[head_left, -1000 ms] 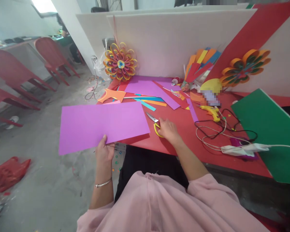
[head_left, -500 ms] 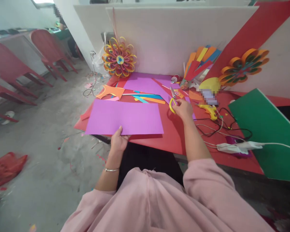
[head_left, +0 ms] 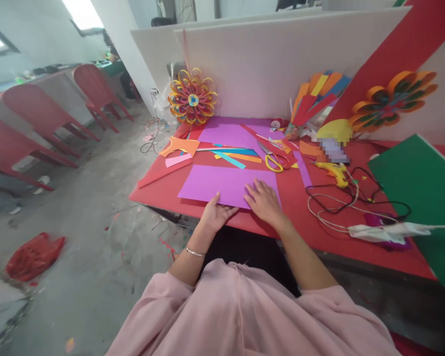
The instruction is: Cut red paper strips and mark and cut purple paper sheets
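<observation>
A purple sheet of paper (head_left: 222, 183) lies at the front of the red table (head_left: 159, 183), its near edge reaching the table's edge. My left hand (head_left: 215, 213) holds that near edge, thumb on top and fingers beneath. Spread over the sheet's right part, my right hand (head_left: 262, 200) rests flat with its fingers apart. Just beyond the sheet lie scissors with yellow handles (head_left: 274, 163), touched by neither hand. Paper strips in blue (head_left: 230, 159) and orange and an orange cut-out (head_left: 176, 146) are scattered behind it.
A yellow glue gun (head_left: 333, 173) sits at the right among tangled cords beside a white power strip (head_left: 385, 231). A green board (head_left: 422, 198) covers the right end. Paper flowers (head_left: 193, 99) stand at the back against white boards. Red chairs (head_left: 40, 113) are at the left.
My right hand has let go of the scissors, leaving them on the table, and has come down onto the purple sheet. The sheet has shifted right and nearer the tabletop with my left hand.
</observation>
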A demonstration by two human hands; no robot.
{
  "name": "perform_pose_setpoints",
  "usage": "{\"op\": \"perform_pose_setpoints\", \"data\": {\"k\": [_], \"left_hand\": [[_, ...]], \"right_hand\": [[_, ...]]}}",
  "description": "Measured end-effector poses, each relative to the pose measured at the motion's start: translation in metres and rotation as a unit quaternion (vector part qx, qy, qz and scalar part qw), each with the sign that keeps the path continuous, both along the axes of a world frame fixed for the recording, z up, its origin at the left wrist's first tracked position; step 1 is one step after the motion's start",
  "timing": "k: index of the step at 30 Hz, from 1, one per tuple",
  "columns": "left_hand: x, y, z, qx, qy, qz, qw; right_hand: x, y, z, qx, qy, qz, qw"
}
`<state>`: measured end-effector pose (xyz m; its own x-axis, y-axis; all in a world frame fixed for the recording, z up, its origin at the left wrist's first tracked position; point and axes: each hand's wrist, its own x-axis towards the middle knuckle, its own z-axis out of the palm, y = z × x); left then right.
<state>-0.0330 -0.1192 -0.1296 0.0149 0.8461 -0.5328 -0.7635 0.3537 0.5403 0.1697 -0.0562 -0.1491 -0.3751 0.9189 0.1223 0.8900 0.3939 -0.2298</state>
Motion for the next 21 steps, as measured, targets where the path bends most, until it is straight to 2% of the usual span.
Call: {"op": "perform_pose_setpoints", "data": {"k": [3, 5, 6, 7, 10, 12, 15, 17, 19, 21], "left_hand": [[-0.01, -0.033, -0.001, 0.015, 0.052, -0.164, 0.985], [-0.017, -0.048, 0.0, 0.055, 0.17, -0.227, 0.957], [-0.019, -0.05, 0.001, 0.091, 0.242, -0.224, 0.94], [-0.019, -0.047, 0.002, 0.135, 0.318, -0.187, 0.92], [-0.017, -0.022, 0.002, 0.277, 0.454, -0.079, 0.843], [-0.017, -0.001, -0.004, 0.316, 0.508, -0.099, 0.795], [-0.018, 0.016, -0.02, 0.3, 0.56, -0.124, 0.762], [-0.02, 0.017, -0.03, 0.307, 0.6, -0.14, 0.725], [-0.021, 0.015, -0.036, 0.323, 0.65, -0.162, 0.669], [-0.022, 0.013, -0.038, 0.327, 0.696, -0.183, 0.612]], "right_hand": [[-0.004, -0.021, -0.011, -0.034, -0.042, -0.025, 0.998], [-0.004, -0.024, -0.011, -0.037, -0.047, -0.026, 0.998], [-0.004, -0.024, -0.01, -0.039, -0.048, -0.024, 0.998], [-0.003, -0.025, -0.009, -0.043, -0.048, -0.02, 0.998], [0.0, -0.029, -0.001, -0.059, -0.048, -0.01, 0.997], [-0.001, -0.027, 0.006, -0.067, -0.043, -0.007, 0.997], [-0.017, -0.004, 0.016, -0.039, -0.016, 0.005, 0.999], [-0.036, 0.025, 0.021, -0.015, 0.011, 0.053, 0.998], [-0.056, 0.058, 0.022, -0.028, 0.019, 0.115, 0.993], [-0.068, 0.09, 0.023, -0.027, -0.015, 0.116, 0.993]]}}
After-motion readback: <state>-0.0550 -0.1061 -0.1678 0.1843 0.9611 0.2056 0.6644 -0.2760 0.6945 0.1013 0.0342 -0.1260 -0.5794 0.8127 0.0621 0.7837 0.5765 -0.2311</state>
